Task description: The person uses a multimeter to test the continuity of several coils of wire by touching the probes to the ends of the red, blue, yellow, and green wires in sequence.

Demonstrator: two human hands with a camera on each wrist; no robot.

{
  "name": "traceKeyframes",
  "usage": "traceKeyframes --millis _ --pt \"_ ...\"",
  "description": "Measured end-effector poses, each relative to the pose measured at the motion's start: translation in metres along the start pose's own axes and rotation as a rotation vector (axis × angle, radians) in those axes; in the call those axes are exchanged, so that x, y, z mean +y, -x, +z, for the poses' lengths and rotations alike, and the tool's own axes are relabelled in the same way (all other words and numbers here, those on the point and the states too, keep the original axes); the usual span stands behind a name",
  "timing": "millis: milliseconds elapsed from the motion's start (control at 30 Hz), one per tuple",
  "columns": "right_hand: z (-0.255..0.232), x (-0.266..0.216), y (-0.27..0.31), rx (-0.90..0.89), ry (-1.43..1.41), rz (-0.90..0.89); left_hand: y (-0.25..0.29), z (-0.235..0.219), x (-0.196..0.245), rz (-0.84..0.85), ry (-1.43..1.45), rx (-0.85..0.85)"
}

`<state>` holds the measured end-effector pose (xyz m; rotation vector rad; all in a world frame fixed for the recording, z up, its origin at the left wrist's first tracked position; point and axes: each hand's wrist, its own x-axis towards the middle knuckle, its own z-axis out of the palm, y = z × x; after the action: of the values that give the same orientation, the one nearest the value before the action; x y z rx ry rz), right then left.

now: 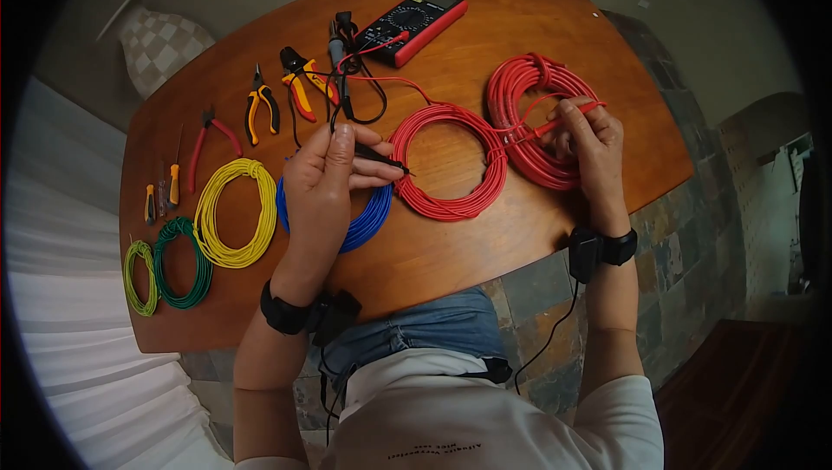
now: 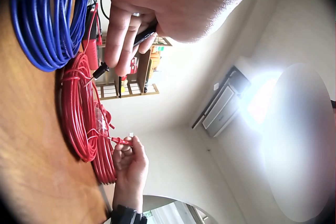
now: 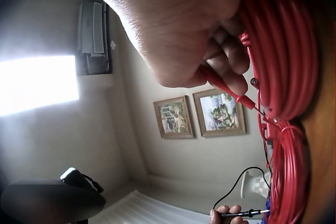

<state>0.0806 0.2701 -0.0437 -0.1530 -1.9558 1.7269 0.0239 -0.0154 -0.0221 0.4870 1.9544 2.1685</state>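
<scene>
My left hand pinches a black multimeter probe, its metal tip right at the left side of a thin red wire coil. The fingers extend beside the probe. With my right hand I grip the red multimeter probe over a thick red cable coil. In the right wrist view, the red probe points at the wire where the two red coils meet. Leads run back to a red and black multimeter. A blue wire coil lies partly hidden beneath my left hand.
To the left lie a yellow coil, a dark green coil and a yellow-green coil. Behind them are red-handled cutters, pliers, a cable cutter, small screwdrivers and a soldering iron.
</scene>
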Motion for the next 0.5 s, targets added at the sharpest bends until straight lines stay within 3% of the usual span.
traceKeyframes --millis 133,233,467,500 --pt "-0.008 -0.003 -0.001 0.051 -0.123 0.081 -0.006 -0.009 0.007 0.088 -0.039 0.068" --pt "-0.007 -0.011 -0.004 0.064 -0.096 0.05 -0.02 -0.043 0.023 0.221 0.025 0.246" --pt "0.066 -0.056 -0.01 -0.25 -0.143 0.083 -0.006 -0.092 0.019 0.175 -0.068 0.243" --pt "0.083 -0.066 -0.009 -0.302 -0.153 0.164 -0.003 -0.095 0.018 0.175 -0.062 0.246"
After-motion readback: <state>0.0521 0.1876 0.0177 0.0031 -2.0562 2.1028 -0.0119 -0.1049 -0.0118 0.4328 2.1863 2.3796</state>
